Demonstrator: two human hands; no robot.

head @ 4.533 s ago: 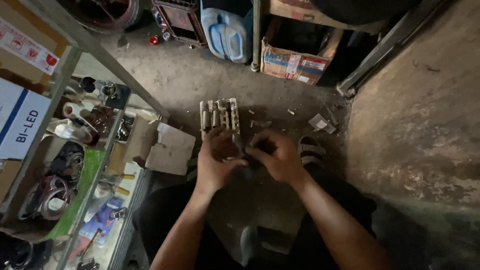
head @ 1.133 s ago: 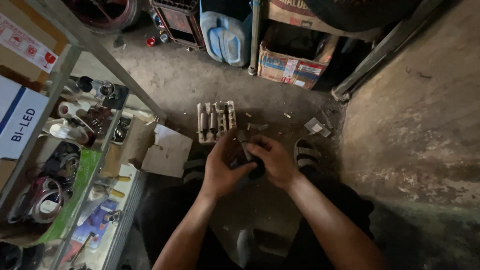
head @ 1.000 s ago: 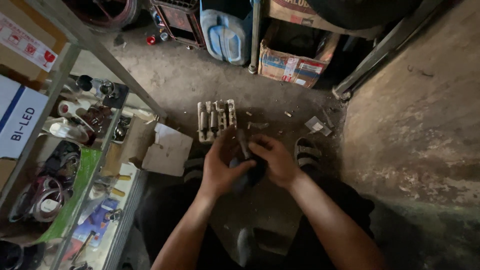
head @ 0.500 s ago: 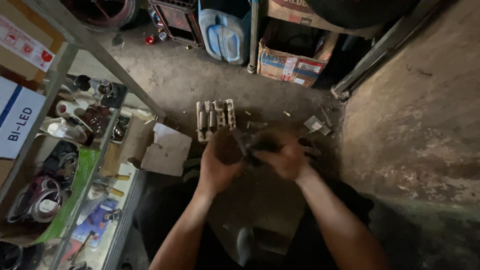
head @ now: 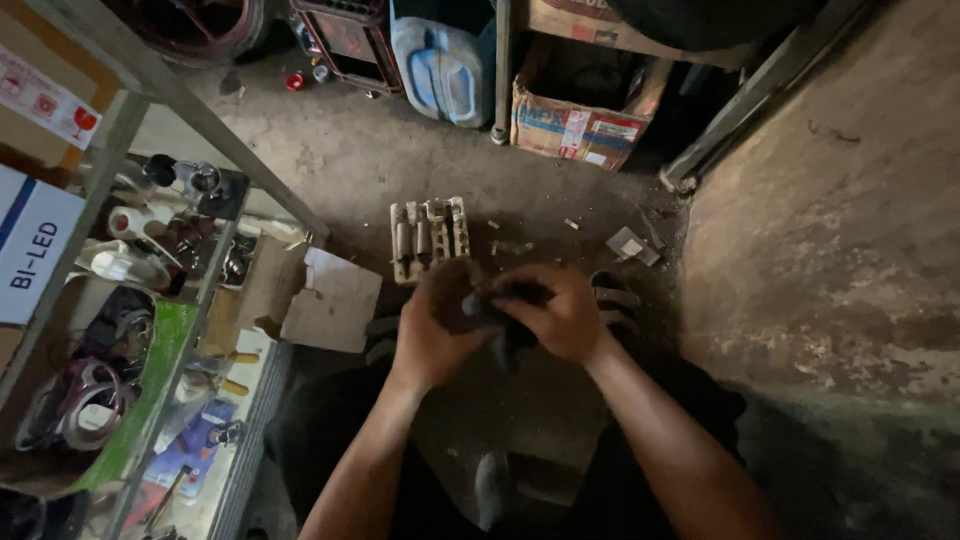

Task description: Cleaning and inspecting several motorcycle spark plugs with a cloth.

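My left hand (head: 432, 325), right hand (head: 560, 312) both clamped on small dark part (head: 497, 312), maybe connector; grip firm, work over floor near pale ribbed block (head: 428, 238).

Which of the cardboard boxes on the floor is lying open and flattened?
The plain brown cardboard box left of the left hand: its flaps are spread open. The printed box by the blue jug stands upright.

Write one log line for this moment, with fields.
left hand: on dark part | right hand: on same part | tray: on floor, beyond hands
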